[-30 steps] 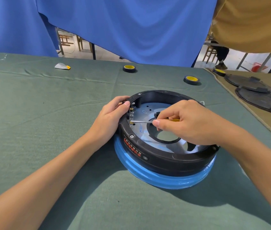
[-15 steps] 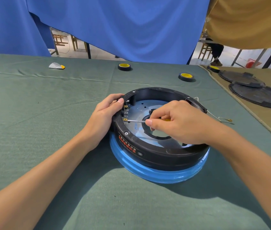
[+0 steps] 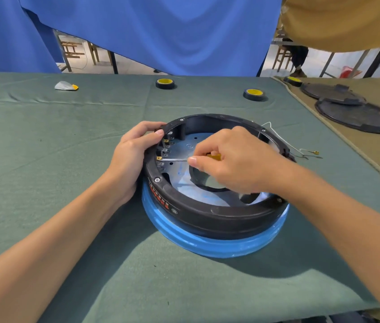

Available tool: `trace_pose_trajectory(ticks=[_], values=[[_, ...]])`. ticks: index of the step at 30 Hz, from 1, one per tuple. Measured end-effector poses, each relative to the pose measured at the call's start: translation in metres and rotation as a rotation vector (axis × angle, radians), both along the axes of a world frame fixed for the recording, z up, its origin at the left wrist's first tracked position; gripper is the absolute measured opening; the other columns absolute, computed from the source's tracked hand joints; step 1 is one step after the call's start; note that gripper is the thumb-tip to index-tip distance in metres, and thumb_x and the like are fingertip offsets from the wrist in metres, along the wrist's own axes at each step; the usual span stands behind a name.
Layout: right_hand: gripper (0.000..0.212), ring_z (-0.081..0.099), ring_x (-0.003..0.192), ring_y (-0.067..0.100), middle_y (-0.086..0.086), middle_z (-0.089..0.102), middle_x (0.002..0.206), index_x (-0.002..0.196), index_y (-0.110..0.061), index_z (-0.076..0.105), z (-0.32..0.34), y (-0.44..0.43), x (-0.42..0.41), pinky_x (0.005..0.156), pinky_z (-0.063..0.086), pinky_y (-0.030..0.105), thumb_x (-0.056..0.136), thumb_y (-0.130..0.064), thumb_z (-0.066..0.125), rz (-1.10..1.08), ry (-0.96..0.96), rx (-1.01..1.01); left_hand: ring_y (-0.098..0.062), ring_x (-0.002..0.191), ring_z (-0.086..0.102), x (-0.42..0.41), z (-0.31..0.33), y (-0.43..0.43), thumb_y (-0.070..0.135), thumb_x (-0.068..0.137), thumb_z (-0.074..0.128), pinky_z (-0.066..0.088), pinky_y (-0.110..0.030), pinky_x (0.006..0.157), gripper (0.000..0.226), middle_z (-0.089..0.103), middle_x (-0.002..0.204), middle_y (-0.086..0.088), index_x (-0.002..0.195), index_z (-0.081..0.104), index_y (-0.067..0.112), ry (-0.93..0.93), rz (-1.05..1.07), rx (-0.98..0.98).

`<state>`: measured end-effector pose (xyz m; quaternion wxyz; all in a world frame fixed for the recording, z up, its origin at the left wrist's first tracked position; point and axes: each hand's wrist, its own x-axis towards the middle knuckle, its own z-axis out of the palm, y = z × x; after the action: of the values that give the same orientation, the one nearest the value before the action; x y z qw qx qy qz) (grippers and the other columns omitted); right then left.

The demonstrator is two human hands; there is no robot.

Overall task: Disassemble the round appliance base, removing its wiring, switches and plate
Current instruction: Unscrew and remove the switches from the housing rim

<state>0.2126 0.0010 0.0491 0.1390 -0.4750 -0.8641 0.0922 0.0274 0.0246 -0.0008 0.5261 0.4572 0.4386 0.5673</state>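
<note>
The green-clothed surface [image 3: 44, 159] carries the round appliance base [image 3: 207, 215], which sits near its middle on a blue rim, open side up. As a shell, the base holds the grey metal plate [image 3: 196, 141] flat across its floor, with a large round hole near the centre, and a column of small brass terminals [image 3: 164, 150] along its inner left wall.

The left hand [image 3: 130, 157] grips the left rim of the base, fingers curled over the edge, steadying it. The right hand [image 3: 235, 162] reaches over the opening and pinches a slim screwdriver [image 3: 175, 159] with a yellow handle, its tip at one of the terminals.

The step in hand looks like freeing a switch terminal or its connector. The next move likely calls for a firm pry or turn at that tab while the base is kept from shifting.

A thin wire [image 3: 300, 151] trails out over the right rim onto the cloth.
</note>
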Motion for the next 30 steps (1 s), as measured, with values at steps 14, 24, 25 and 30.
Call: trace_pose_trajectory(ticks=[14,24,25,30], values=[[0.027,0.057,0.076,0.011,-0.011,0.068,0.076,0.093,-0.028,0.074,0.002,0.021,0.01,0.069,0.046,0.035,0.095,-0.042,0.052,0.078,-0.049,0.142,-0.019,0.083,0.064,0.015,-0.003,-0.005,0.005,0.093,0.048,0.051,-0.038,0.086,0.022,0.07,0.091,-0.007,0.095,0.069,0.013,0.017,0.216,0.051],[0.036,0.037,0.046,0.008,-0.008,0.04,0.042,0.067,-0.012,0.067,0.005,0.009,0.007,0.048,0.03,0.014,0.094,-0.033,0.056,0.038,0.086,-0.112,-0.024,0.093,0.067,0.02,-0.004,-0.005,0.024,0.074,0.055,0.049,-0.048,0.096,0.02,0.073,0.092,-0.003,0.083,0.073,0.027,0.046,0.301,0.025],[0.036,0.039,0.049,0.009,-0.009,0.043,0.043,0.07,-0.013,0.068,0.003,0.009,0.007,0.051,0.032,0.017,0.094,-0.035,0.054,0.027,0.074,-0.07,-0.024,0.093,0.067,0.021,-0.005,-0.004,0.025,0.073,0.055,0.049,-0.049,0.096,0.021,0.073,0.093,-0.003,0.084,0.073,0.027,0.036,0.312,0.017],[0.041,0.055,0.071,0.023,-0.006,0.062,0.067,0.085,-0.028,0.074,-0.001,0.012,0.012,0.056,0.034,0.029,0.09,-0.053,0.042,0.008,-0.113,0.461,-0.022,0.1,0.064,0.027,-0.003,-0.002,0.031,0.073,0.052,0.047,-0.048,0.097,0.022,0.071,0.098,0.002,0.088,0.068,0.033,0.081,0.416,0.001]])
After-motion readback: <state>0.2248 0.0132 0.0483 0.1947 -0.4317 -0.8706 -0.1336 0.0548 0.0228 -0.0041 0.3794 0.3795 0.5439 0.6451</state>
